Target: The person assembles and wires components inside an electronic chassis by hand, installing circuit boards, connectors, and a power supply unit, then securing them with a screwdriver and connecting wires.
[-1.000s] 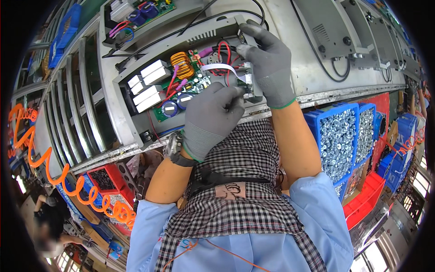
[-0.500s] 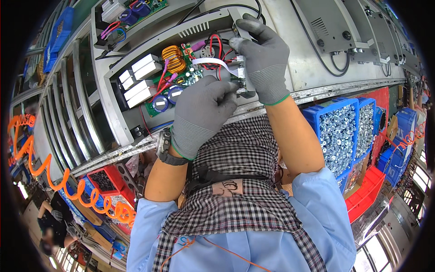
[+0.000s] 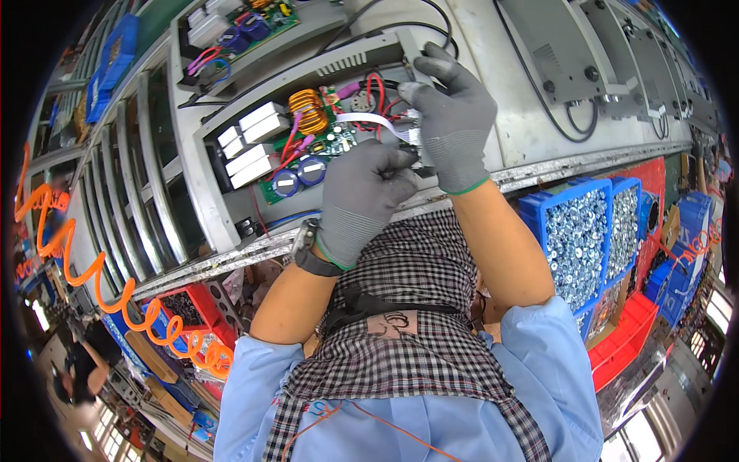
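Note:
A grey metal housing (image 3: 225,206) lies open in front of me, with a green circuit board (image 3: 339,141) inside. On the board are a copper-wound coil (image 3: 309,112), blue capacitors (image 3: 312,170) and white blocks (image 3: 252,164). From the board a white ribbon cable (image 3: 374,118) runs to the right end panel (image 3: 410,71). My gloved right hand (image 3: 456,119) is closed over that panel, its thumb on the inner side. My gloved left hand (image 3: 366,192) is pinched at the panel's near lower corner; its fingertips hide whatever is between them.
A second open housing (image 3: 308,40) lies beyond the first. Grey metal covers (image 3: 548,58) and a black cable (image 3: 550,96) are on the right. Blue bins of small metal fasteners (image 3: 576,231) stand below the bench edge. Metal rollers (image 3: 154,169) and an orange coiled hose (image 3: 96,273) are at left.
The housing and bench have shifted slightly right and down in the picture. Both hands stay at the right end panel, the left one having moved right along with the housing.

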A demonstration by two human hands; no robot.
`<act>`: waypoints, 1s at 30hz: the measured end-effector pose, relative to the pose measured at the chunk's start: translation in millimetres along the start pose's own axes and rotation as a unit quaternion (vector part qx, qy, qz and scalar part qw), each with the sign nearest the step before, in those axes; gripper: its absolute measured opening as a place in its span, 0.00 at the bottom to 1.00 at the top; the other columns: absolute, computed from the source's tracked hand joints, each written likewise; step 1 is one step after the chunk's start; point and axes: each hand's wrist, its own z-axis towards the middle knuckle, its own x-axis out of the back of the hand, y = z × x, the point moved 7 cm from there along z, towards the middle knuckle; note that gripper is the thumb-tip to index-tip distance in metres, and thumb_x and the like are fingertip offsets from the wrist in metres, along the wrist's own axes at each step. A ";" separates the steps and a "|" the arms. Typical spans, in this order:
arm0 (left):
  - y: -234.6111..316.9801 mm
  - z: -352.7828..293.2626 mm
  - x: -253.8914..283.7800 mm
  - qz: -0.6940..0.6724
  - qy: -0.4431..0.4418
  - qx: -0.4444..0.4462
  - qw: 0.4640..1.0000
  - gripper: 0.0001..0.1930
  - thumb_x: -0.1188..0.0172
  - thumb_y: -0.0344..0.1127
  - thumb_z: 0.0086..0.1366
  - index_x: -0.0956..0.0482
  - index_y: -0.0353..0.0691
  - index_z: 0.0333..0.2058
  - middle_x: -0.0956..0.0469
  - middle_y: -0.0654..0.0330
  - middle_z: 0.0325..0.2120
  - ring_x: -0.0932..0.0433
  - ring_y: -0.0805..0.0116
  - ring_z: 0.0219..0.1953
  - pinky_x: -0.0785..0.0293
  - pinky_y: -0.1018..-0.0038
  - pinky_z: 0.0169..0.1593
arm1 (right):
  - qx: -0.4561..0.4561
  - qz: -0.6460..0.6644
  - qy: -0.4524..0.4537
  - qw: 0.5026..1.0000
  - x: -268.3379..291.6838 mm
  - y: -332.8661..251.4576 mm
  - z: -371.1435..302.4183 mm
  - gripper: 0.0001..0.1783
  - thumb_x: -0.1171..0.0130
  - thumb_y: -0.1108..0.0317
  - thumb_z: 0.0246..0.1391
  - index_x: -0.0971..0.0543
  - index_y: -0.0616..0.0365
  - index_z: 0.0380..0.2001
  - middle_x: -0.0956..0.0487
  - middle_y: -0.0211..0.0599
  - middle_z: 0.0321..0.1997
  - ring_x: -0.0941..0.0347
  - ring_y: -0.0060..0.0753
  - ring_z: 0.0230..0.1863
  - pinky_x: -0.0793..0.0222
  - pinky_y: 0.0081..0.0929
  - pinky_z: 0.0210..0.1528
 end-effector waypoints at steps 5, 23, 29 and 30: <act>11.2 -25.0 13.7 0.164 0.108 -0.083 0.977 0.17 0.36 0.28 0.49 0.21 0.36 0.40 0.24 0.50 0.39 0.23 0.57 0.24 0.25 0.72 0.30 | 0.017 0.057 -0.004 0.998 9.6 2.4 13.3 0.14 0.41 0.84 0.42 0.21 0.71 0.37 0.20 0.44 0.39 0.22 0.29 0.37 0.24 0.22 0.38; -50.4 -160.3 77.2 0.150 0.131 -0.297 0.934 0.28 0.32 0.33 0.52 0.33 0.40 0.51 0.24 0.55 0.31 0.24 0.64 0.21 0.29 0.72 0.23 | 0.416 -0.356 -0.478 0.687 -113.6 3.5 -167.8 0.17 0.46 0.67 0.45 0.21 0.55 0.41 0.27 0.31 0.27 0.29 0.33 0.30 0.35 0.31 0.33; -88.5 -155.7 107.0 0.197 0.310 0.043 0.929 0.20 0.36 0.33 0.58 0.27 0.33 0.49 0.27 0.52 0.41 0.24 0.69 0.27 0.26 0.74 0.37 | 0.419 -0.395 -0.476 0.665 -131.4 8.3 -185.9 0.17 0.45 0.63 0.45 0.22 0.59 0.38 0.26 0.32 0.27 0.28 0.33 0.28 0.33 0.32 0.29; -105.9 -152.4 102.2 0.053 0.293 0.171 0.939 0.19 0.36 0.33 0.58 0.26 0.33 0.47 0.26 0.53 0.40 0.23 0.70 0.28 0.26 0.75 0.36 | 0.393 -0.416 -0.474 0.669 -135.4 9.6 -178.6 0.17 0.44 0.62 0.44 0.22 0.59 0.38 0.25 0.33 0.27 0.27 0.34 0.28 0.32 0.33 0.29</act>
